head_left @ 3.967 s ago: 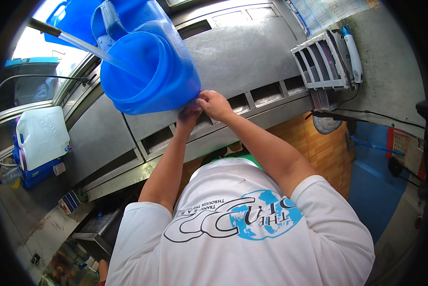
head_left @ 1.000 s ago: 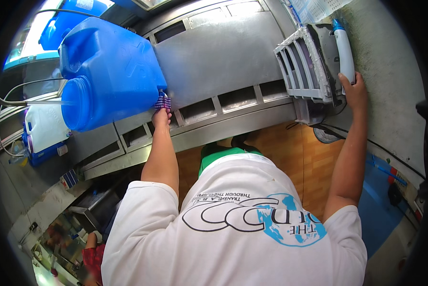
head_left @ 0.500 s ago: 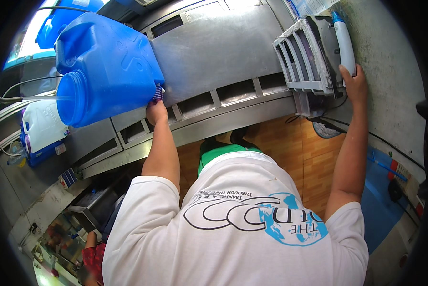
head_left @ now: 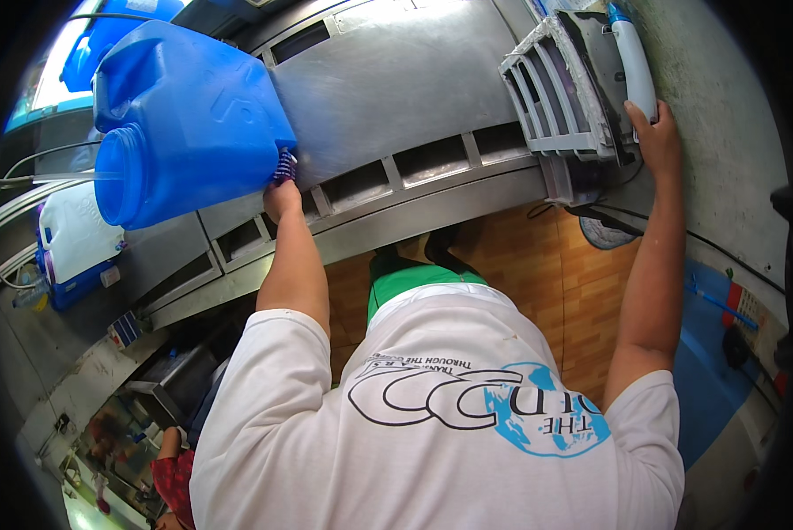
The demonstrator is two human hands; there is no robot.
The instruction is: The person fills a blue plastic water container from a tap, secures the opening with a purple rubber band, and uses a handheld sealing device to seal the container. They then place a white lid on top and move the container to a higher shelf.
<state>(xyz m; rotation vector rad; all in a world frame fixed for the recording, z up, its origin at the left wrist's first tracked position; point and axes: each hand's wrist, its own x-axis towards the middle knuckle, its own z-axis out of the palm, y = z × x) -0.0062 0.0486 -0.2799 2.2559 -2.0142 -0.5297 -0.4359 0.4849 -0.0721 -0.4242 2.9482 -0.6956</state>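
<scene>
A large blue plastic jug point(head_left: 198, 115) rests on its side on the steel counter point(head_left: 388, 84), its uncapped mouth point(head_left: 118, 181) facing left. A clear tube point(head_left: 65, 177) runs into that mouth. At the jug's lower right corner, my left hand point(head_left: 282, 199) is closed on a purple checked cloth point(head_left: 285, 166), pressed against the jug; the fingertips are partly hidden. Far to the right, my right hand point(head_left: 660, 137) is wrapped around the lower end of a long white tool with a blue tip point(head_left: 633, 66), beside a grey slatted housing point(head_left: 560, 88).
A white jug point(head_left: 79, 221) stands at the left, and another blue container point(head_left: 105, 40) lies behind the big one. Rectangular slots line the counter's front edge. A dark cable point(head_left: 732, 265) runs along the right wall. A person's red sleeve point(head_left: 174, 486) shows at the lower left.
The blue jug and my left hand with the cloth have shifted slightly left. My right hand keeps its hold on the white tool.
</scene>
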